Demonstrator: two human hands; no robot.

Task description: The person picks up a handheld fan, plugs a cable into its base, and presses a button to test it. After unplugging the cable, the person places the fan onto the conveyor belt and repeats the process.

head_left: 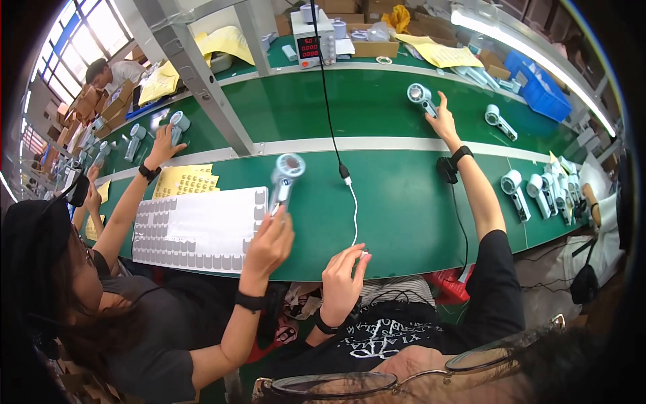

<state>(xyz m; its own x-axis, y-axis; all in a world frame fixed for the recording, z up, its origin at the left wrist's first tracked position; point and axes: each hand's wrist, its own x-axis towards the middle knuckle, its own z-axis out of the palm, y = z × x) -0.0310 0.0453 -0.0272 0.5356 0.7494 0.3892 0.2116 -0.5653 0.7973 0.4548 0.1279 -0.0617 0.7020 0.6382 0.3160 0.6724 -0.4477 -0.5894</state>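
Note:
Near the table's front edge, my left hand (342,281) pinches the end of a white charging cable (355,212). That cable joins a black cord (328,101) hanging from above. My right hand (443,126) reaches far across to the green conveyor belt, thumb and fingers around the handle end of a light blue handheld fan (419,95). Its round head points away from me, to the left. Farther right on the belt lies another handheld fan (496,118).
At my left, a co-worker's hand holds up a handheld fan (288,172) over a sticker sheet (195,229). Several handheld fans (538,188) crowd the table's right end. A metal post (215,94) rises at the left. Behind the belt stand a power supply (313,44) and a blue bin (538,87).

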